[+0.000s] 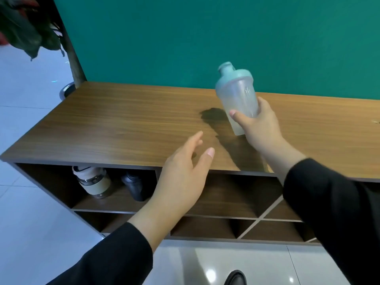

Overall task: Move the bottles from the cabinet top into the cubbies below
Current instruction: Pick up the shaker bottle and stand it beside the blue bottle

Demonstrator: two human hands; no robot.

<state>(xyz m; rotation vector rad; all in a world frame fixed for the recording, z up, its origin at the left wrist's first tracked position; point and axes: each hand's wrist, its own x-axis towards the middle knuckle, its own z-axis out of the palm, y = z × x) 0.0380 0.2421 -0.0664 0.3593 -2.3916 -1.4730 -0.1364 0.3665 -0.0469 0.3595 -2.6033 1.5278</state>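
My right hand [260,126] grips a translucent shaker bottle with a mint-green lid [236,93], held tilted slightly left just above the wooden cabinet top [123,120]. My left hand [183,177] hovers open over the cabinet's front edge, fingers spread and holding nothing. In the upper left cubby [51,182] stand a cream and clear bottle with a white cap [93,182] and a black bottle [133,187] to its right. The cubby behind my left hand is partly hidden.
A teal wall backs the cabinet. A potted plant [22,23] with a metal pot rim [66,90] stands at the cabinet's left end. Lower cubbies with diagonal dividers [259,220] lie at the right. White glossy tiles cover the floor, and a black shoe [236,277] shows below.
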